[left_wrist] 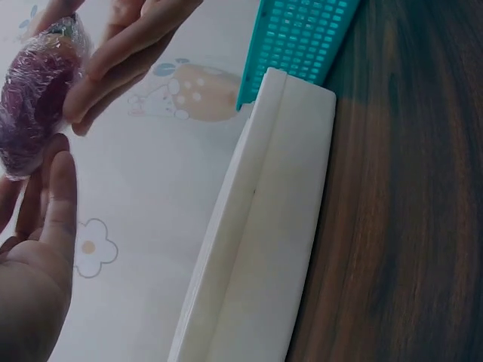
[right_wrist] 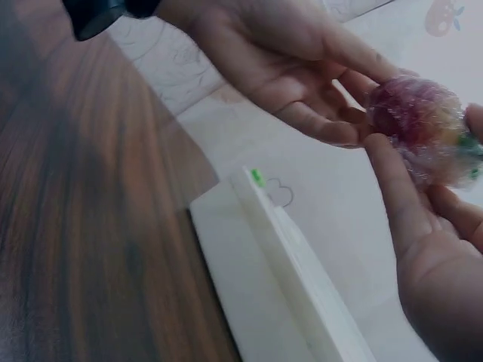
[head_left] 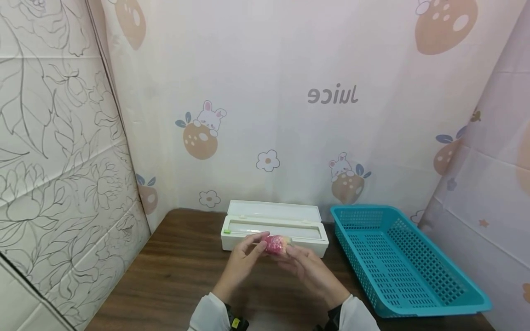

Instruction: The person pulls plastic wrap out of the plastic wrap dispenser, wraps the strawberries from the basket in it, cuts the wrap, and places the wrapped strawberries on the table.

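Between both hands, above the table, is a small pink-and-yellow fruit-like piece [head_left: 276, 245] wrapped in crinkled clear plastic film. A bit of green shows through the film at its paler end in the right wrist view. My left hand [head_left: 245, 259] pinches the pink end between thumb and fingers. The fingers and thumb of my right hand [head_left: 311, 271] hold the yellowish end, and its fingers [right_wrist: 396, 177] reach under the wrapped piece [right_wrist: 419, 124]. Just behind the hands stands a white cling film dispenser [head_left: 271, 212], lid raised, with a green slider [head_left: 227, 231] at its left.
A teal perforated plastic basket [head_left: 414, 262] stands to the right of the dispenser, along the right side of the dark wooden table [head_left: 165, 276]. Printed cloth walls [head_left: 281, 124] close off the back and both sides.
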`<state>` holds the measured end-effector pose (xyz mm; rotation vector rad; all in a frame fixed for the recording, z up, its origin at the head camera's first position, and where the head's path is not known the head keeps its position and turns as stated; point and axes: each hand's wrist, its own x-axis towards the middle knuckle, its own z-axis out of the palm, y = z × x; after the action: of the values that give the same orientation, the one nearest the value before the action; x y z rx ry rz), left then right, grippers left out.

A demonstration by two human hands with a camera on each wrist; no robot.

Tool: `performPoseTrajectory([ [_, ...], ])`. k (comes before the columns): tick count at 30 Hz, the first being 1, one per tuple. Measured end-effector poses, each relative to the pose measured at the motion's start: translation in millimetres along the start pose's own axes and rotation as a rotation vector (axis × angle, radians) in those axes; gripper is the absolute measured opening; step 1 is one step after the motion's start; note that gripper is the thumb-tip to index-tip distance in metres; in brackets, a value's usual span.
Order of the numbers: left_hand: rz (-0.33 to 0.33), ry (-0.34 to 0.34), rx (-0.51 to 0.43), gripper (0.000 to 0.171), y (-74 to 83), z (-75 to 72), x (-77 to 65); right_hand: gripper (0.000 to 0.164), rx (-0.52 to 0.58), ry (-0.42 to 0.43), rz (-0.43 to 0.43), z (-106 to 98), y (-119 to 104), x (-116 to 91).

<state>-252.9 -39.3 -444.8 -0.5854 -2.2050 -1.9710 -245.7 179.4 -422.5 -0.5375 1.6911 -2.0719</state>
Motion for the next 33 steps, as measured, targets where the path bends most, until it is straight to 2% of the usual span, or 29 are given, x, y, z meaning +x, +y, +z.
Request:
performPoseTrajectory([
  [6,0.009,0.040,0.042,0.035,1.9,-1.9,-1.6,0.053,-0.022,0.074,0.050,-3,-6,-3],
  [14,-0.031,-0.027,0.020,0.041,0.8,-5.2,-2.0,0.055,-0.064,0.197,0.089,-4,-5,-5],
  [20,-0.008,-0.121,-0.016,0.053,-3.1,-13.3,0.1,0.054,-0.078,0.182,0.086,-3,-8,-7],
  [26,0.014,-0.157,-0.040,0.050,-5.5,-18.6,-1.5,0.054,-0.051,0.142,0.068,-3,-5,-9],
  [29,0.032,-0.157,-0.029,0.048,-5.6,-19.4,-2.2,0.057,-0.054,0.135,0.054,-4,-3,-9],
  [33,0.052,-0.119,-0.014,0.046,-5.8,-17.6,-2.5,0.054,-0.112,0.155,0.023,-4,-3,-9],
])
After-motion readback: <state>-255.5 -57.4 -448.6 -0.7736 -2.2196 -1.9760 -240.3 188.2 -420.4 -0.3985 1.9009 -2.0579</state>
